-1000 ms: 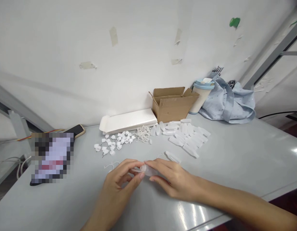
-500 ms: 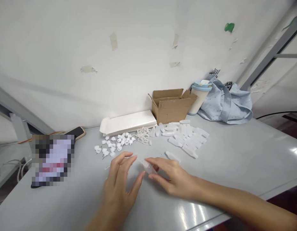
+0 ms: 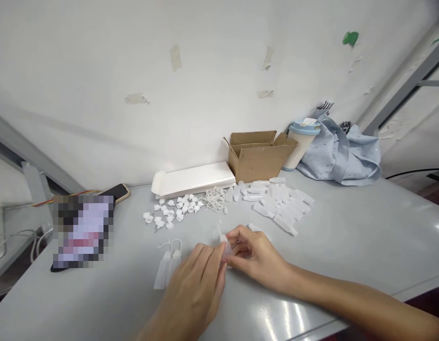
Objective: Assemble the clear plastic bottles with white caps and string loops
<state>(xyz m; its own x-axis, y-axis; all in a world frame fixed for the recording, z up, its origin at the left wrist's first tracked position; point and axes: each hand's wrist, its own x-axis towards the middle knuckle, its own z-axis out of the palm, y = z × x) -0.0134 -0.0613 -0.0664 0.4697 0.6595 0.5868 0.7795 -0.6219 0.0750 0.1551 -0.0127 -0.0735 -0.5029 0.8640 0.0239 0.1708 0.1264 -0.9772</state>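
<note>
Left hand [image 3: 198, 293] and right hand [image 3: 256, 258] pinch one small bottle [image 3: 224, 245]; two finished bottles [image 3: 167, 267] lie toward the front edge of the tabletop [image 3: 347, 246], many loose bottles [image 3: 281, 204] and caps [image 3: 173, 210] unassembled behind.

Small assembly workshop: grey table [image 3: 347, 237] against bare taped wall [image 3: 134, 71]; sorted white caps [image 3: 171, 209] at 11 o'clock, clear vials [image 3: 281, 203] at 1 o'clock, cardboard box [image 3: 259, 155] at 12 o'clock.

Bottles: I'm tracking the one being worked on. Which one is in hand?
The small clear bottle held by the right hand, the left hand against it; the pair beside them and the heap by the box lie loose.
</note>
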